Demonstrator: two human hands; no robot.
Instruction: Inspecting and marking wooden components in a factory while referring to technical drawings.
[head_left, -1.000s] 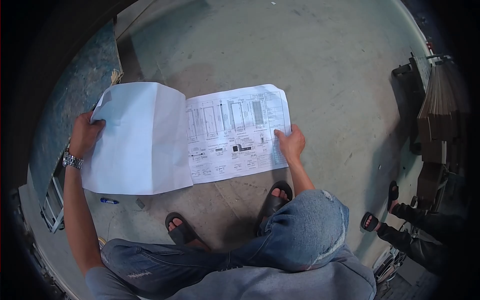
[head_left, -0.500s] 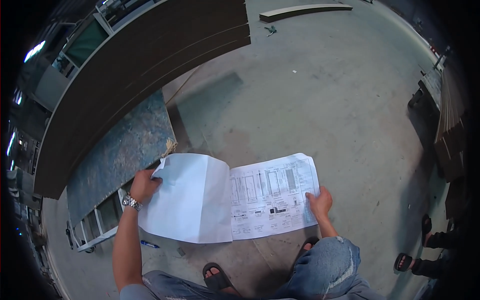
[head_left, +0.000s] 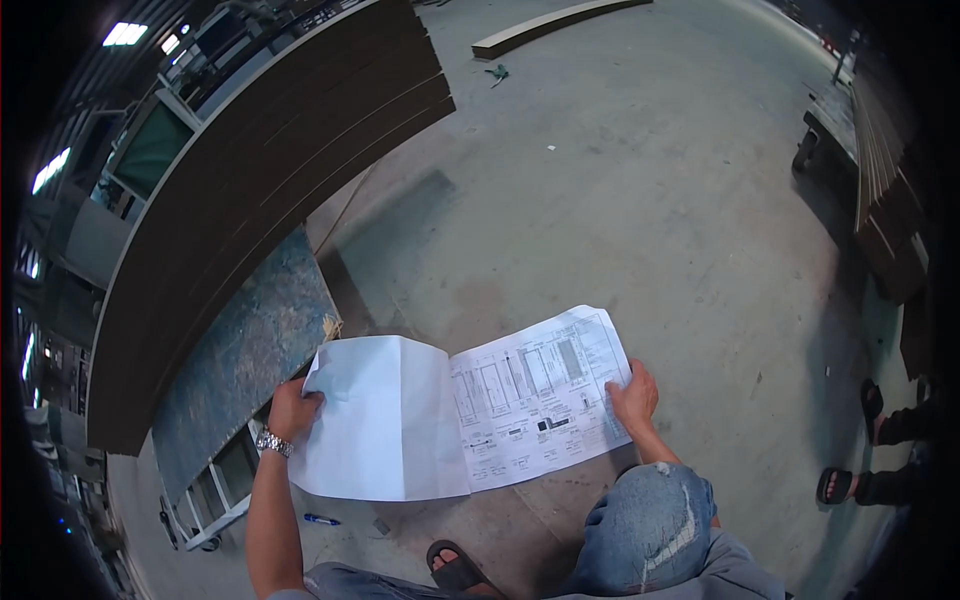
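A stapled-looking set of paper sheets (head_left: 425, 425) lies spread between my two hands, above the floor. Its left leaf is blank and creased down the middle; the right leaf carries printed technical drawings and tables. My left hand (head_left: 293, 408), with a metal watch on the wrist, grips the left leaf's edge, thumb on top. At the other side, my right hand (head_left: 633, 396) holds the right edge, its thumb on the printed face and the other fingers behind it.
Left of me, a stack of dark brown boards (head_left: 255, 190) rests on a cart with a blue-grey top (head_left: 245, 350). A pen (head_left: 322, 519) lies on the floor. Another person's sandalled feet (head_left: 835, 486) stand at the right, below more stacked boards (head_left: 885, 190). A long board (head_left: 560, 28) lies far off.
The view has shifted, so the boards and floor sit differently in it. The left leaf's upper edge lies lower in the picture. Both hands keep their hold on the sheets.
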